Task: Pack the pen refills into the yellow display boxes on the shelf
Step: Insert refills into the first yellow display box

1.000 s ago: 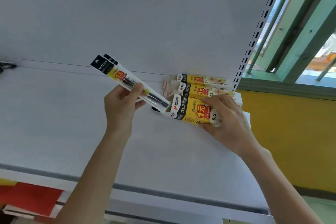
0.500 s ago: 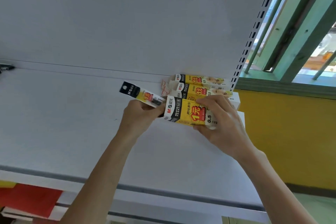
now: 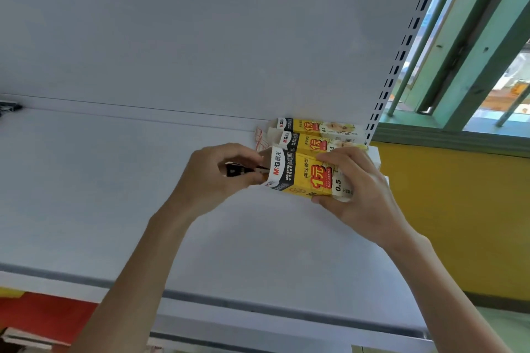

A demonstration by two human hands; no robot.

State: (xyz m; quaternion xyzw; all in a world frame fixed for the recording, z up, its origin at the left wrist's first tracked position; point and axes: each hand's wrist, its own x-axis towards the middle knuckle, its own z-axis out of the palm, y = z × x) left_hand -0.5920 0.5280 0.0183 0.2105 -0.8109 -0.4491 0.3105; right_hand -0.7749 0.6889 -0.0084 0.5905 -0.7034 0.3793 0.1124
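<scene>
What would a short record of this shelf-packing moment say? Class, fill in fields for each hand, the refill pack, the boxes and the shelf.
left hand: grips the refill pack
right hand: holds the front yellow box by its right end
refill pack: black end shows by the fingers; other end at the box's open left end, depth inside hidden
other boxes: middle yellow box and back yellow box lie behind it, near the back panel
shelf: white, boxes at its right end
</scene>
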